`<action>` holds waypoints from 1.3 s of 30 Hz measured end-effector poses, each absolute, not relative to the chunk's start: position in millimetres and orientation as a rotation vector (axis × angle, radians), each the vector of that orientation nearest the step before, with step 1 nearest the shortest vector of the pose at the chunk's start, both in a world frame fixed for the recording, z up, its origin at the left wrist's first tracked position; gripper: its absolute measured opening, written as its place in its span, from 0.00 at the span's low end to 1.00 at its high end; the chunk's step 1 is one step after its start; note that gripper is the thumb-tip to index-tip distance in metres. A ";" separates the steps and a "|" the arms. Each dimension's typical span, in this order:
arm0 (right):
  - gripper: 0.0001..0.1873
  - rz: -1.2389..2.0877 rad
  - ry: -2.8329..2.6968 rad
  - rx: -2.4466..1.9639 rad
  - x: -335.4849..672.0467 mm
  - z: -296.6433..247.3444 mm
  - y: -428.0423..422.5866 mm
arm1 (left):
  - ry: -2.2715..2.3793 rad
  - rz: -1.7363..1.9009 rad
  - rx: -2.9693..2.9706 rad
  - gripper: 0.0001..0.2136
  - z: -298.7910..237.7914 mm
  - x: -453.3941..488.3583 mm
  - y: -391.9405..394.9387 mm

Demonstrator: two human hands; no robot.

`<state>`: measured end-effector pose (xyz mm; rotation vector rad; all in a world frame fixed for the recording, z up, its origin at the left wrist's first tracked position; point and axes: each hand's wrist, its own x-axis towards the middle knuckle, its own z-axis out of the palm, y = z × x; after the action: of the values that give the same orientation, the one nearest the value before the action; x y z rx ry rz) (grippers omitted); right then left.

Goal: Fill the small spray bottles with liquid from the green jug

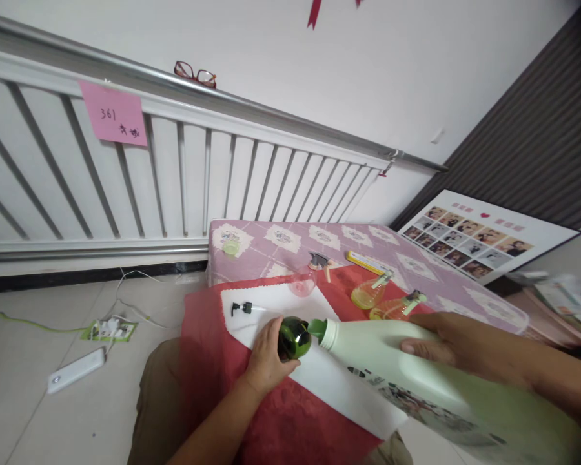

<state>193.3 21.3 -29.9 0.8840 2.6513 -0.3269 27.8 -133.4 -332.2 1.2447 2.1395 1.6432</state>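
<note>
My left hand (pixel 267 360) is closed around a small dark green round bottle (pixel 294 337), held over a white sheet (pixel 271 309) on a red cloth (pixel 290 420). With my right hand (pixel 440 342) I grip a large pale green jug (pixel 416 374), which lies tilted. Its open spout (pixel 318 328) touches the mouth of the small bottle. A black pump head (pixel 241 308) lies on the white sheet to the left.
On the low table with a pink patterned cloth (pixel 430 265) stand a pink spray bottle (pixel 306 279), a yellow one (pixel 368 292) and an orange one (pixel 397 309). A radiator (pixel 126 181) lines the wall. A power strip (pixel 76 370) and cables lie on the floor.
</note>
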 end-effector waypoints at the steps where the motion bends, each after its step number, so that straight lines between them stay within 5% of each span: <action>1: 0.32 -0.323 2.656 0.879 193.2 -29.8 21.2 | 2.140 1.645 1.245 0.45 -332.3 27.8 -133.4; 39: 0.32 -0.299 2.630 0.845 188.7 -25.7 18.6 | 2.128 1.626 1.253 0.44 -328.6 27.0 -135.0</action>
<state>188.7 18.6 -25.7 0.8445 2.6303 -0.2988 27.0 -135.0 -328.6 1.2526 2.1284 1.6258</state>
